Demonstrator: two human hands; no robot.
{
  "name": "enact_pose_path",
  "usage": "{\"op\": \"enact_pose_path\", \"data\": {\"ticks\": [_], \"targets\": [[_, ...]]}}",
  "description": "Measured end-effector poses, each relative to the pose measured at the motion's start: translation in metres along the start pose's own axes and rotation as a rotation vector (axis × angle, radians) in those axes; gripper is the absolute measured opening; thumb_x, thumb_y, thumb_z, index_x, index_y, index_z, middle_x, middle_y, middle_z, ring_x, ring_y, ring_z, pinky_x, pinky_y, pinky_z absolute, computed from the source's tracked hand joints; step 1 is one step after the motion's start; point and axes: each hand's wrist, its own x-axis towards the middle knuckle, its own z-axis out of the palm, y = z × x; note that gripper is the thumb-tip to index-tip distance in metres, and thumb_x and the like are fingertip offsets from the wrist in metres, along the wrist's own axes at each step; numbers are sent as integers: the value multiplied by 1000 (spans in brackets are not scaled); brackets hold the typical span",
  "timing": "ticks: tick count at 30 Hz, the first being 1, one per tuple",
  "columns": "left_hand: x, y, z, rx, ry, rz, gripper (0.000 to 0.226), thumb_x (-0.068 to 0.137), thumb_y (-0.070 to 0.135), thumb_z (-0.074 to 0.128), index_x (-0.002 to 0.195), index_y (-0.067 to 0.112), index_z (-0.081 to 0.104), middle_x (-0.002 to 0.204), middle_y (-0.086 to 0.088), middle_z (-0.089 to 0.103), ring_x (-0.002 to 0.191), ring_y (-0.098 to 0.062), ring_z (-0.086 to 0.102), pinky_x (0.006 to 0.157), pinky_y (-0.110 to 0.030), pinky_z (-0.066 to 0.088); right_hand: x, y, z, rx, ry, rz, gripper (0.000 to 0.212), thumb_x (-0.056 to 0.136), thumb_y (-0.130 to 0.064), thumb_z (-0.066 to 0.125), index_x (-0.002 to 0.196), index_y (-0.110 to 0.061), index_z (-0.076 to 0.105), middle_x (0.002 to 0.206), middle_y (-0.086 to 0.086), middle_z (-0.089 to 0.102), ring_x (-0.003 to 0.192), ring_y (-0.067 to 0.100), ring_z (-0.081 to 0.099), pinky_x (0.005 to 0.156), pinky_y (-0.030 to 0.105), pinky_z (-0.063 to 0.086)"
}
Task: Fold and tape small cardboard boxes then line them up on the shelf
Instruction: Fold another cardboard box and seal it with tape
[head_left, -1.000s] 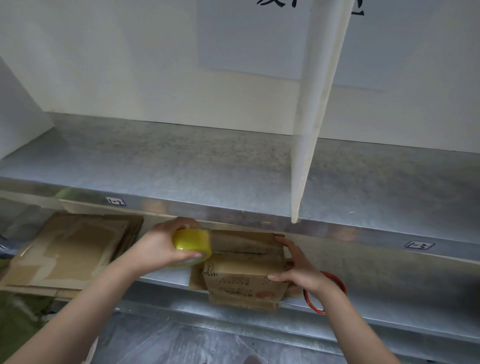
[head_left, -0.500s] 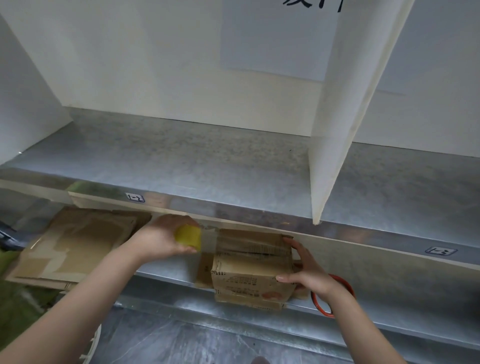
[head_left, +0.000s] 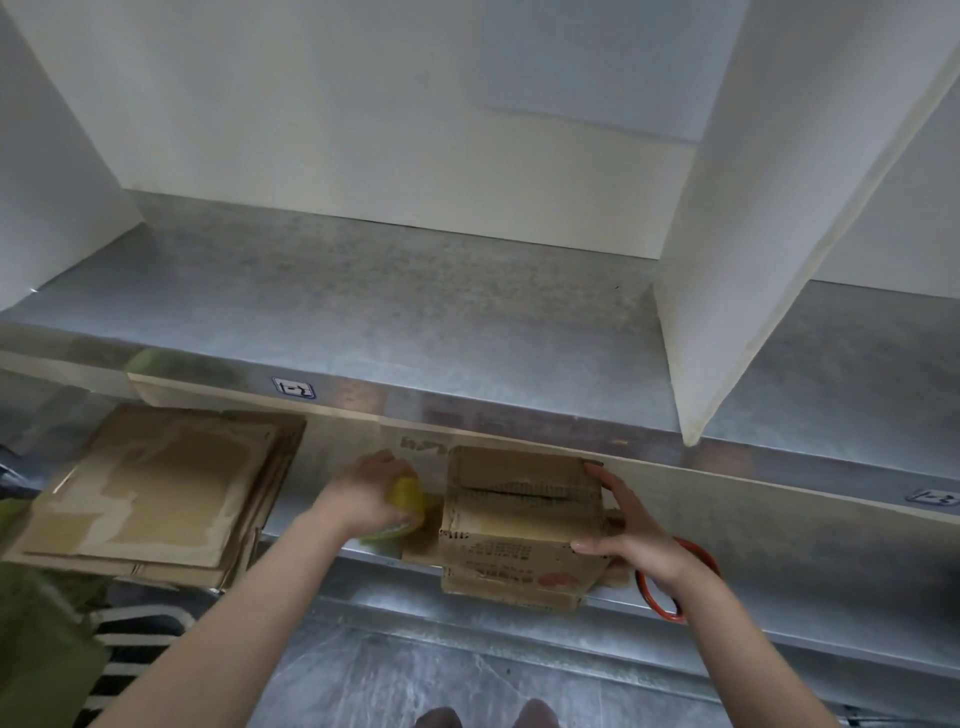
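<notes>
Small cardboard box (head_left: 519, 525) on the lower shelf (head_left: 779, 618), a hand on each side of it.

The left hand (head_left: 363, 493) curls round a roll of yellow tape (head_left: 405, 506) just beside the box's left side. The right hand (head_left: 631, 535) lies spread against its right side, thumb at the front top edge and fingers reaching the back corner. An orange ring (head_left: 675, 582) sits at that wrist. A stack of flattened cardboard (head_left: 156, 488) lies well to the left.

I am wearing one orange-red band (head_left: 698, 553), looping loosely round the wrist just behind my right hand (head_left: 636, 551). My left forearm (head_left: 249, 613) and right forearm (head_left: 748, 639) are showing bare. Olive-green cloth (head_left: 36, 639) and black-and-white striped fabric (head_left: 130, 654) are showing at lower left; wearer undetermined.
</notes>
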Motion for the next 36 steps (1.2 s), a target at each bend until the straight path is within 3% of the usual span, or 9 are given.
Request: {"op": "enact_pose_path", "data": {"ticks": [10, 13, 17, 20, 24, 27, 31, 33, 36], "targets": [[1, -3, 16, -150, -17, 46, 57, 76, 55, 71, 124, 34, 51, 122, 8, 49, 115, -16, 44, 90, -29, 38, -18, -2, 16, 73, 74, -17, 101, 72, -38, 84, 146, -55, 20, 153, -21, 25, 143, 11, 23, 118, 45, 26], [-12, -19, 8, -326, -48, 95, 53, 74, 49, 78, 117, 37, 49, 117, 12, 51, 108, -11, 50, 84, -25, 40, -23, 3, 25, 103, 128, -64, 95, 74, -39, 81, 147, -50, 21, 148, -22, 31, 142, 9, 27, 116, 39, 30], [-18, -17, -2, -238, -2, 122, 54, 74, 39, 80, 121, 28, 55, 121, 8, 53, 110, -13, 53, 90, -24, 42, -25, 5, 32, 103, 183, -84, 89, 76, -40, 80, 143, -54, 24, 137, -35, 35, 140, 6, 30, 107, 29, 32], [-16, -6, -7, -205, -12, 112, 58, 77, 36, 77, 129, 28, 52, 128, 9, 48, 116, -14, 50, 88, -21, 38, -28, 9, 28, -65, 220, -116, 89, 76, -57, 74, 147, -51, 21, 148, -24, 33, 142, 6, 27, 113, 34, 29], [-15, 3, -6, -164, -2, 108, 54, 77, 40, 76, 125, 30, 53, 125, 9, 51, 105, -9, 48, 80, -22, 37, -46, 30, 21, -321, 276, -147, 69, 85, -76, 41, 145, -57, 15, 155, -18, 23, 145, 7, 14, 118, 37, 17], [-15, 3, -4, -184, 5, 101, 50, 75, 41, 76, 119, 37, 52, 121, 13, 51, 104, -8, 49, 79, -24, 39, -59, 57, 16, -639, 368, -190, 52, 100, -55, 26, 149, -37, 28, 158, -8, 26, 149, 18, 16, 120, 37, 16], [-19, 4, -7, -195, 12, 41, 49, 73, 42, 78, 112, 43, 48, 117, 14, 51, 102, -11, 52, 79, -28, 42, -63, 91, 7, -942, 514, -143, 48, 94, -33, 40, 133, -12, 58, 137, 14, 56, 132, 39, 46, 107, 57, 39], [-21, 5, -8, -195, 24, 8, 50, 72, 41, 79, 111, 43, 48, 117, 13, 51, 102, -13, 51, 80, -29, 42, -55, 106, 0, -1000, 470, -41, 47, 96, -29, 46, 140, -14, 51, 146, 15, 46, 139, 37, 38, 111, 57, 32], [-23, 8, -9, -174, 56, -15, 50, 72, 38, 81, 111, 39, 51, 116, 12, 52, 100, -11, 50, 79, -26, 38, -44, 123, -16, -1035, 319, 91, 60, 100, -32, 41, 155, -26, 19, 161, 7, 17, 149, 28, 13, 120, 43, 16]]}}
